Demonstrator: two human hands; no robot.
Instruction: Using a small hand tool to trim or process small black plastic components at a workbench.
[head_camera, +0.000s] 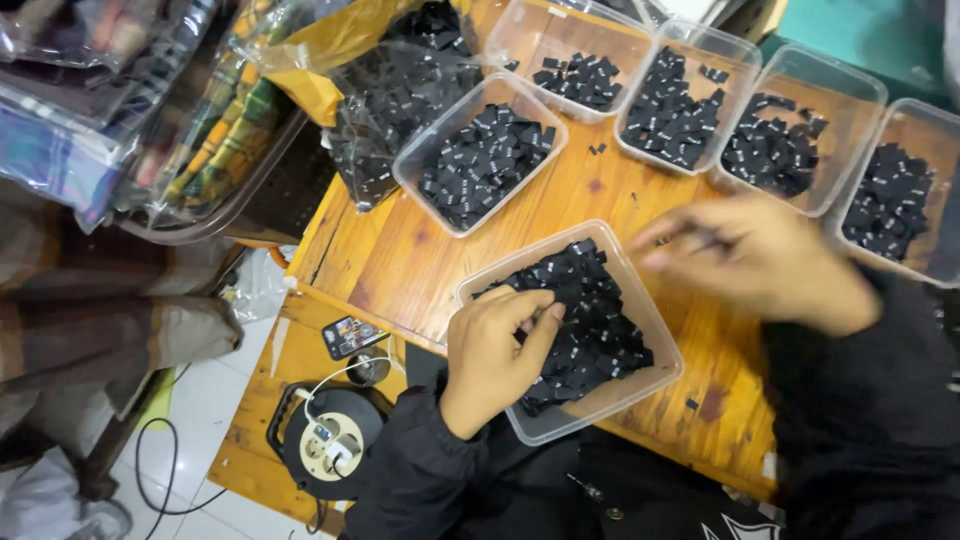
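A clear plastic tub (655, 345) full of small black folded labels (590, 310) sits at the near edge of a wooden table (400, 260). My left hand (495, 350) rests in the tub, thumb and fingers pinching at the labels. My right hand (760, 260) hovers blurred above the table to the right of the tub, its fingers drawn together around something small and dark that I cannot make out.
Several more clear tubs of black labels (480, 160) (680, 110) (775, 150) (890, 195) line the far side of the table. A plastic bag of labels (390, 100) lies at the back left. Bagged fabric (200, 130) is stacked left. A cable reel (330, 440) sits on a low shelf.
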